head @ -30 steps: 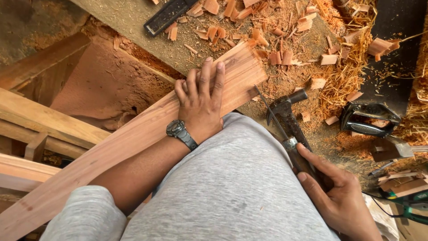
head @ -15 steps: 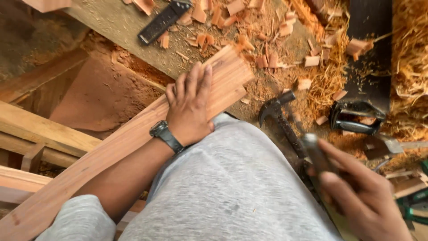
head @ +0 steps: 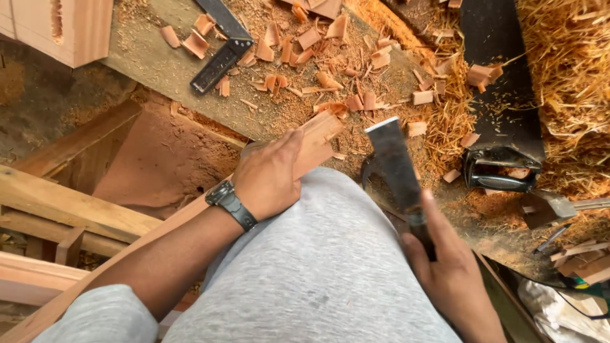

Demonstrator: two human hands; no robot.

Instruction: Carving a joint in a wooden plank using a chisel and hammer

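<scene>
The right hand (head: 454, 279) has lifted a broad chisel (head: 395, 166), fingers wrapped round it — the left hand (head: 270, 178) stays flat, fingers open, on the plank (head: 190, 213).

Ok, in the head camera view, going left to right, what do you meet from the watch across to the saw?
Wristwatch → left hand pressing the wooden plank → chisel blade, held by the right hand → hand saw.

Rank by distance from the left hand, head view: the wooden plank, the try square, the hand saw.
From the left hand:
1. Wooden plank: directly under the hand, in contact.
2. Try square: up and slightly left, lying on the sawdust-covered board.
3. Hand saw: far to the right, beside the straw-like shavings.
The order is plain; no ties.
</scene>
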